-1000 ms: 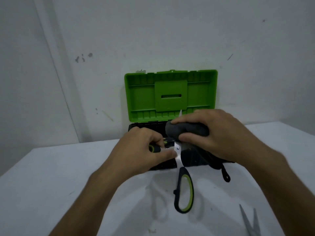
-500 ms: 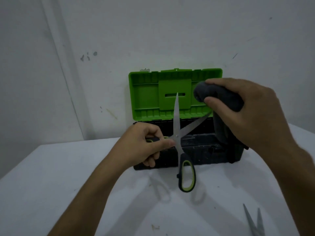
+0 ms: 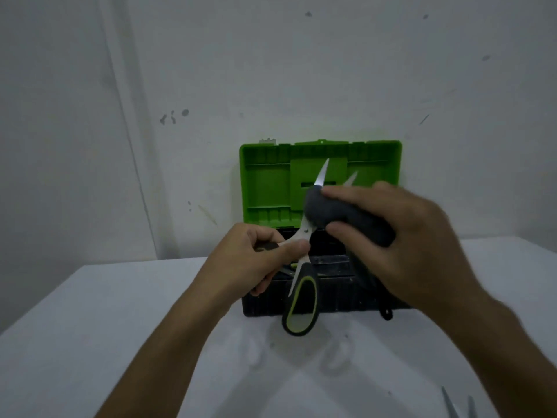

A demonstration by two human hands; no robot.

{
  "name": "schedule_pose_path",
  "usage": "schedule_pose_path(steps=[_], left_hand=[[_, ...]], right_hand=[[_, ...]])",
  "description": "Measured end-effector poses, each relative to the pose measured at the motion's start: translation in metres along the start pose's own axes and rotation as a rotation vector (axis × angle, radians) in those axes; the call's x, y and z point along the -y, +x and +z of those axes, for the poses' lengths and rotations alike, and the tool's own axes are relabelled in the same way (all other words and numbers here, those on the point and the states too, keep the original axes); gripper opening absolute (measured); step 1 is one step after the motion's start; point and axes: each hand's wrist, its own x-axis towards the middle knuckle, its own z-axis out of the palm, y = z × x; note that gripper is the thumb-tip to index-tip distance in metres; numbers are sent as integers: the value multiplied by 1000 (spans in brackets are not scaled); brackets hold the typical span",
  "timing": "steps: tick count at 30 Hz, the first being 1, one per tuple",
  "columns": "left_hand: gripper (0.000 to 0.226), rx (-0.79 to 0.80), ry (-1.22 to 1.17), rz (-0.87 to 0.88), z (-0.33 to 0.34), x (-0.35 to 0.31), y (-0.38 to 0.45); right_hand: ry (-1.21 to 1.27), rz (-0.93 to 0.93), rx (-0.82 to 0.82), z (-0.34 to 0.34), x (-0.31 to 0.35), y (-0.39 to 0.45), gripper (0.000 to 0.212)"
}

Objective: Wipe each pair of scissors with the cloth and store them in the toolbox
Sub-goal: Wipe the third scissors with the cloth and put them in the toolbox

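Note:
My left hand (image 3: 259, 254) grips one handle of a pair of black-and-green scissors (image 3: 301, 306), held open in the air in front of the toolbox. Their two blade tips stick up past a dark grey cloth (image 3: 340, 217). My right hand (image 3: 401, 236) holds that cloth wrapped over the blades, thumb below and fingers on top. The toolbox (image 3: 328, 300) has a black base and an upright green lid (image 3: 265, 182); it stands open on the white table against the wall. Another scissor-like tool lies inside it, mostly hidden.
A second pair of scissors (image 3: 459, 407) shows only its grey blade tips at the bottom right edge of the table (image 3: 90, 327). A black strap or latch (image 3: 385, 313) hangs at the toolbox's front right corner. The wall stands close behind.
My right hand with the cloth came down from beside the lid onto the blades. The scissors tilted slightly to the right and their blades closed a little.

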Motion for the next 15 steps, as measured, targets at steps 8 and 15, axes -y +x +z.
schedule_pose_path(steps=[8, 15], left_hand=[[37, -30, 176, -29, 5, 7, 1], [43, -43, 251, 5, 5, 5, 1]], right_hand=[[-176, 177, -128, 9, -37, -3, 39], [-112, -53, 77, 21, -14, -8, 44]])
